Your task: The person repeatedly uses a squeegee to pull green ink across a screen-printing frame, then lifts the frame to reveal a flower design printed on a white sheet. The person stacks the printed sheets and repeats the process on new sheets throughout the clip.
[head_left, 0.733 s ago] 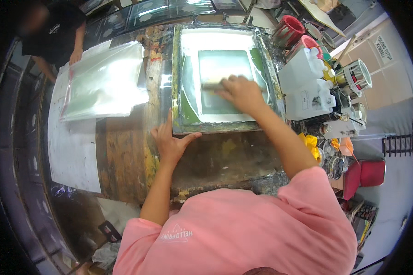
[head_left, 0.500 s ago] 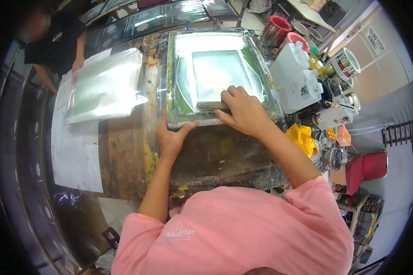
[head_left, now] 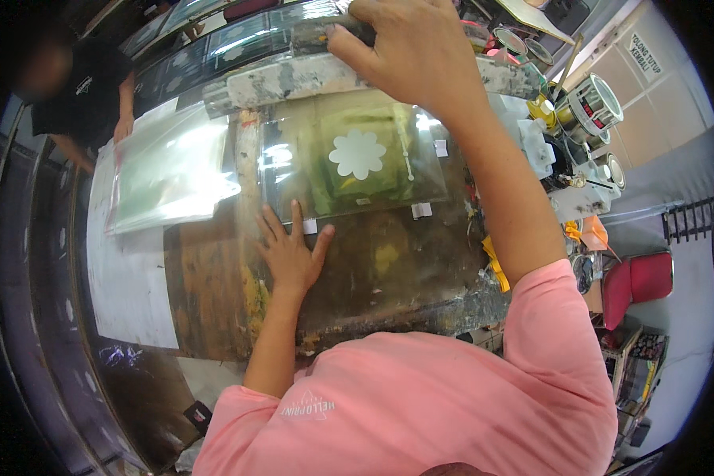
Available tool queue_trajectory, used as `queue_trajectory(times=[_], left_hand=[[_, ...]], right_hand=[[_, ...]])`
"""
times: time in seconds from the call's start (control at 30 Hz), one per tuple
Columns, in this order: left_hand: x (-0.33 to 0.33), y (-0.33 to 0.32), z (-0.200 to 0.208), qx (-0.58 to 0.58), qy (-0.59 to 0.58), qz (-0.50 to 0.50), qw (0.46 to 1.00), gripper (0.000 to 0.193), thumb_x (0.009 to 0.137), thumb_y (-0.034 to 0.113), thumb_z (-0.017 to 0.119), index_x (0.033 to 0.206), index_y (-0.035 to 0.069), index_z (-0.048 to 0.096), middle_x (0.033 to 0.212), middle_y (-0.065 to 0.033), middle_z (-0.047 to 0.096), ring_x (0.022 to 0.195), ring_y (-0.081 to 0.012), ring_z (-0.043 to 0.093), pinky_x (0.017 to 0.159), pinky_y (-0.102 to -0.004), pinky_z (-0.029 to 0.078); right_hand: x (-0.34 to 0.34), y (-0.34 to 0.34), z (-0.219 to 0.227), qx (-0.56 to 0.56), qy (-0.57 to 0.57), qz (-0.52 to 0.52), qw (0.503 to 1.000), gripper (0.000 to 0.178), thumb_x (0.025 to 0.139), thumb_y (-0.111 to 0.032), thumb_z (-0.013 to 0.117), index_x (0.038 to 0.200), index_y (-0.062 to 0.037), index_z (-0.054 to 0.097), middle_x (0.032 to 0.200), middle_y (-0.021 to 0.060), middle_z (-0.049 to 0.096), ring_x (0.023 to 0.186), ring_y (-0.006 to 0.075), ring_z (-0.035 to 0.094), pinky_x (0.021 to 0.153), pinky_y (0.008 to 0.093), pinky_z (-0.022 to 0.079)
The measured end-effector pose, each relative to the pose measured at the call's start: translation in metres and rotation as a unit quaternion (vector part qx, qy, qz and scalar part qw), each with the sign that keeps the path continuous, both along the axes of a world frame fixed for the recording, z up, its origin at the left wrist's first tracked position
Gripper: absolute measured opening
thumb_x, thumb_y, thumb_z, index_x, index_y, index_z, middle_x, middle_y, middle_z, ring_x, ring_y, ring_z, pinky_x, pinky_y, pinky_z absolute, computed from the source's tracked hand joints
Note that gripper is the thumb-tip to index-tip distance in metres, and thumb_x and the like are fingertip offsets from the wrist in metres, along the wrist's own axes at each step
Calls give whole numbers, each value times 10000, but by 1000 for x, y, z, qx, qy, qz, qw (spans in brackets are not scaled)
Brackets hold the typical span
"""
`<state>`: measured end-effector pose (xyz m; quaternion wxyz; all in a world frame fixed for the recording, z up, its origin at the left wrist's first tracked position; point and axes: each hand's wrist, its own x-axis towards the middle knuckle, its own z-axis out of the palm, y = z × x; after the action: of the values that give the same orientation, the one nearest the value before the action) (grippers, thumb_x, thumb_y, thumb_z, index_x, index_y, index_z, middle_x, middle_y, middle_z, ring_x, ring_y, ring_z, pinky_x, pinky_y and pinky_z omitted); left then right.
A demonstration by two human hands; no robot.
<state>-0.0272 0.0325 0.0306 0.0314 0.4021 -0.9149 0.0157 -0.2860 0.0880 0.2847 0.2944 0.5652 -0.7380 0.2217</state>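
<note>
Fisheye frame: corners fall to black; dark rack (head_left: pixel 55 278) bows along the left rim. Left side dim, right-hand wall (head_left: pixel 690 305) paler. White glare on stacked plastic sheets (head_left: pixel 166 170); streaked reflections on clear film (head_left: pixel 309 151), chiefly its left side. Co-worker's head (head_left: pixel 44 63) blurred.

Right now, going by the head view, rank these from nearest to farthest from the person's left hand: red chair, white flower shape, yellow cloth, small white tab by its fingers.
1. Small white tab: just ahead of the left hand.
2. White flower shape: farther ahead, to the right.
3. Yellow cloth: right, near the table's edge.
4. Red chair: far right.
</note>
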Motion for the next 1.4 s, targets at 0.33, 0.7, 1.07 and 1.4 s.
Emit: queue_trajectory(times=[0.33, 0.7, 1.07, 1.4], left_hand=[[-12, 3, -12, 31, 39, 59, 997, 1183, 934, 899, 394, 1661, -31, 300, 1727, -317, 219, 1634, -445, 139, 1256, -723, -17], [-43, -21, 24, 130, 337, -58, 931, 856, 970, 514, 736, 1493, -122, 503, 1478, -325, 576, 1309, -421, 626, 1119, -495, 465], [-8, -93, 87, 194, 474, 69, 856, 538, 923, 90, 740, 1432, -30, 613, 1051, -204, 772, 787, -202, 721, 753, -353, 579], [174, -294, 77, 61, 481, 170, 858, 606, 854, 92, 728, 1429, -56, 610, 1131, -250, 742, 974, -265, 736, 873, -371, 570]], right_hand=[[-9, -13, 15, 7, -53, 21, 998, 487, 934, -440, 574, 775, -1, 713, 705, 211, 688, 699, 393, 669, 810, 496, 480], [-3, -11, 9, -42, -14, 26, 999, 416, 905, -406, 637, 777, -14, 692, 781, 199, 697, 800, 393, 680, 829, 505, 470], [-6, -9, 4, 17, -15, -19, 1000, 491, 970, -466, 646, 1133, -22, 775, 999, 193, 767, 930, 371, 709, 914, 438, 476], [-11, -11, 3, 15, -9, -17, 1000, 495, 985, -476, 644, 1154, -28, 770, 1014, 203, 763, 929, 377, 701, 894, 442, 463]])
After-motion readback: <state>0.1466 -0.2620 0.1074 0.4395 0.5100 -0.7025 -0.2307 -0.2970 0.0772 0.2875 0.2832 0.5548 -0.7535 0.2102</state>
